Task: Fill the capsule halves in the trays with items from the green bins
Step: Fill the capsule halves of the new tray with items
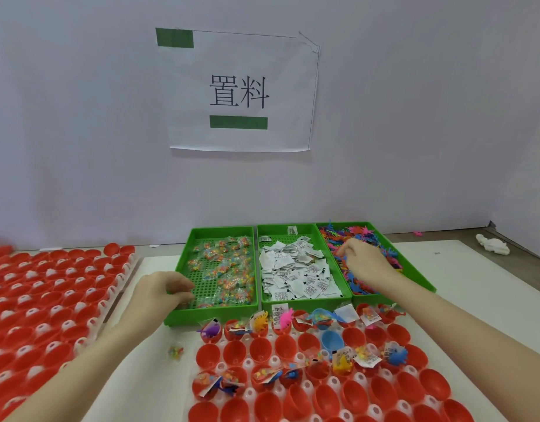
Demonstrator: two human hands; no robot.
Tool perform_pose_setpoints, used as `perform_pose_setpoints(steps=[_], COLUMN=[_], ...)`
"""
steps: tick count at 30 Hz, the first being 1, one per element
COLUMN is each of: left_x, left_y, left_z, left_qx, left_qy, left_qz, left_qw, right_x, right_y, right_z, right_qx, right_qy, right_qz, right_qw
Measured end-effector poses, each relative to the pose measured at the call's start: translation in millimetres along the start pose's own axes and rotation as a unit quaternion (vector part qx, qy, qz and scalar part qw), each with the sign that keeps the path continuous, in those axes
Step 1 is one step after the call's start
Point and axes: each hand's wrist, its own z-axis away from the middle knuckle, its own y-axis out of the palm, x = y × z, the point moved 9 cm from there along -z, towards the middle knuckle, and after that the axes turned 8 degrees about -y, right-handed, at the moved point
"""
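Three green bins stand side by side: the left bin (183,260) holds clear bags of coloured beads, the middle bin (264,300) white paper packets, the right bin (421,278) colourful rubber toy figures. My left hand (163,292) reaches into the left bin's near corner with fingers curled; what it holds is hidden. My right hand (364,260) digs into the toy figures, fingers bent down among them. In front lies a white tray (247,363) of red capsule halves; several hold bags, packets and toys, others are bare. One blue capsule half (332,341) sits among them.
A second tray of red capsule halves (49,300) spreads over the left side. A loose bead bag (175,352) lies on the white mat beside the near tray. A crumpled white cloth (491,243) and a pink toy (418,233) lie at the back right. A paper sign hangs on the wall.
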Motion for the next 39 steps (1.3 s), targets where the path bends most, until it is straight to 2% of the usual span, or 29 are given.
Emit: perform_pose_setpoints(steps=[3, 6, 10, 15, 18, 22, 26, 30, 33, 36, 39], left_x=[-9, -26, -35, -31, -30, -27, -33, -51, -70, -84, -89], left_y=[-8, -19, -31, -35, -30, -13, -3, 6, 11, 17, 20], left_z=[6, 14, 21, 29, 38, 48, 56, 67, 76, 86, 93], left_qx=[-0.061, -0.126, -0.168, -0.131, -0.095, -0.048, -0.02, 0.022, 0.04, 0.057, 0.062], left_qy=[0.013, 0.05, 0.037, -0.012, -0.05, -0.113, -0.131, -0.104, -0.07, -0.052, -0.044], left_qz=[0.065, 0.067, 0.115, 0.274, 0.353, 0.432, 0.456, 0.427, 0.404, 0.405, 0.398], left_qw=[0.996, 0.988, 0.978, 0.953, 0.929, 0.893, 0.88, 0.898, 0.911, 0.911, 0.914], right_x=[23, 27, 21, 21, 19, 21, 26, 36, 40, 36, 39], right_y=[22, 41, 50, 42, 32, 15, 10, 6, -6, -12, -11], right_z=[-5, -6, -4, -6, -6, -8, -7, -1, 1, 4, 6], right_qx=[0.085, 0.163, 0.196, 0.126, 0.089, 0.023, 0.019, 0.037, 0.001, -0.033, -0.054], right_qy=[-0.027, -0.015, 0.031, 0.038, 0.045, 0.009, -0.021, -0.054, -0.072, -0.049, -0.055], right_qz=[0.086, 0.183, 0.213, 0.187, 0.097, 0.019, -0.016, -0.111, -0.041, 0.045, 0.062], right_qw=[0.992, 0.969, 0.957, 0.973, 0.99, 1.0, 0.999, 0.992, 0.997, 0.997, 0.995])
